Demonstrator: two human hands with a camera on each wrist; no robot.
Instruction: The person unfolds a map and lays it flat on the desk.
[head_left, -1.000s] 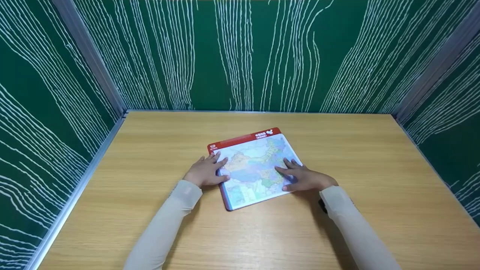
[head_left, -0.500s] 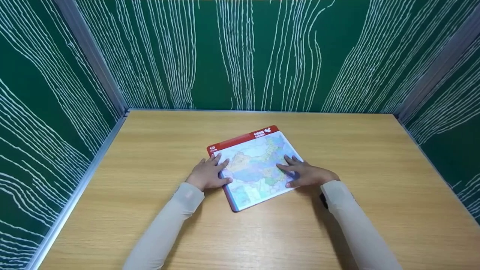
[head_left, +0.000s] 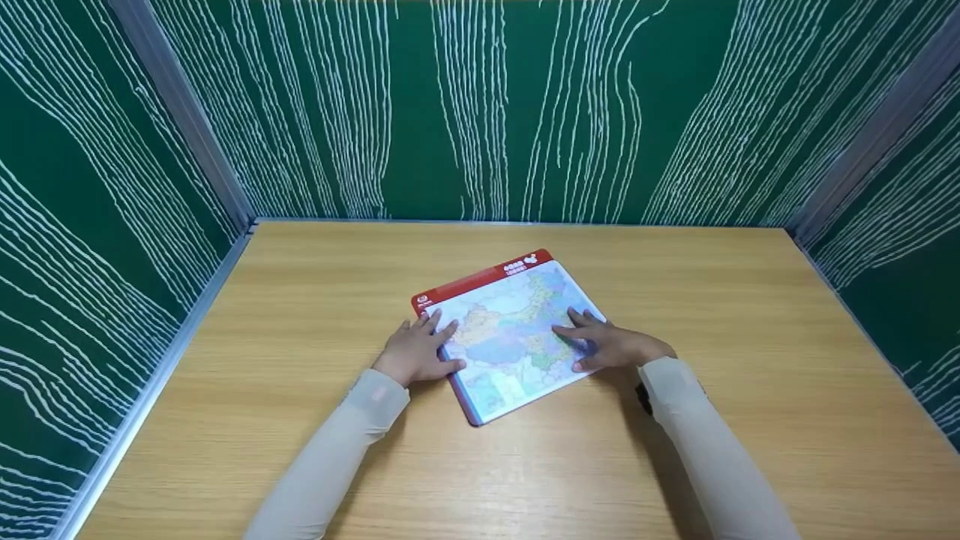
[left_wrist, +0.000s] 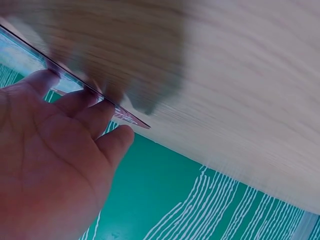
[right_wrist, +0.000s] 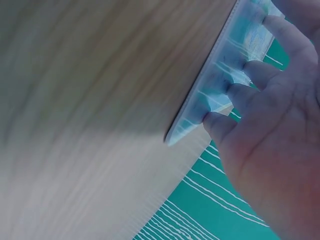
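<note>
A flat map board (head_left: pixel 502 322) with a red band along its far edge lies tilted on the table in the head view. Its face carries a coloured map with small white lettering. On the board's left edge rest the spread fingers of my left hand (head_left: pixel 415 352), thumb nearer to me. My right hand (head_left: pixel 619 346) touches the right side, its fingertips on the map. The left wrist view has the left fingertips (left_wrist: pixel 47 75) along the board's thin edge. In the right wrist view the right fingertips (right_wrist: pixel 212 120) meet the glossy surface. Neither hand curls round the board.
The wood-grained table (head_left: pixel 300 285) spreads out around the board on all sides. Green walls (head_left: pixel 420 112) with wavy white lines stand behind and at both sides. Grey metal posts (head_left: pixel 180 112) mark the back corners.
The map board has turned a little counterclockwise: its near corner slid right and its far right corner moved left. Both hands stay on it, with only slight shifts.
</note>
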